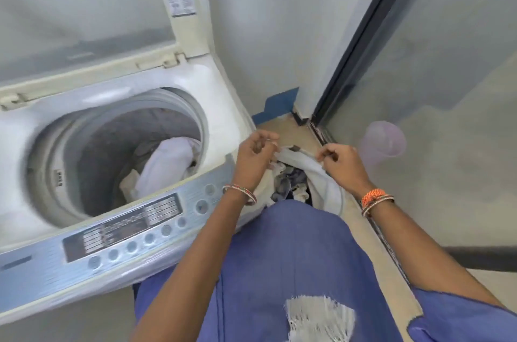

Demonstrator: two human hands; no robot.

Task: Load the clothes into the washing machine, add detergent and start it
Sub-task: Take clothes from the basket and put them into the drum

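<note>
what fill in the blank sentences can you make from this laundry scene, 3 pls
1. The washing machine lid stands ____.
2. A ____ garment already lies inside the drum.
3. The left hand and right hand together hold a white cloth beside the machine, not yet ____ the drum.

Missing words: open; white; in

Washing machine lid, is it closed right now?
No, the lid stands raised, and white clothes show inside the open drum.
</note>
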